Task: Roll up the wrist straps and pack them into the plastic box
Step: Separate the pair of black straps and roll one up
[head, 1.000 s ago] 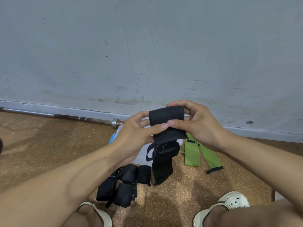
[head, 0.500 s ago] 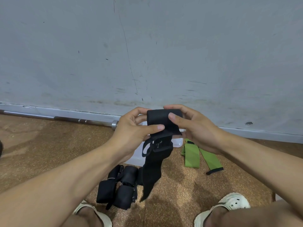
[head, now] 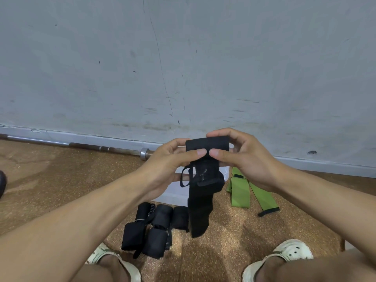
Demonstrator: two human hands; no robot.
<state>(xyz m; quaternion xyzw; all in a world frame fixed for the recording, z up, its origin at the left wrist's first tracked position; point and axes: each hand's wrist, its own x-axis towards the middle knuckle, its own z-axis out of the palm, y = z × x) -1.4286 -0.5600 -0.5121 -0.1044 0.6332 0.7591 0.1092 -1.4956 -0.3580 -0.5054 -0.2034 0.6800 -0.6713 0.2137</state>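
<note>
Head view: left hand (head: 166, 159) and right hand (head: 242, 157) pinch a half-rolled black wrist strap (head: 203, 180) in curled fingers above the plastic box (head: 175, 190), tail dangling; rolling underway, next likely needs winding the tail in tight.

The plastic box (head: 175, 190) lies mostly hidden behind the left hand (head: 166, 165) and black strap (head: 200, 200).
</note>
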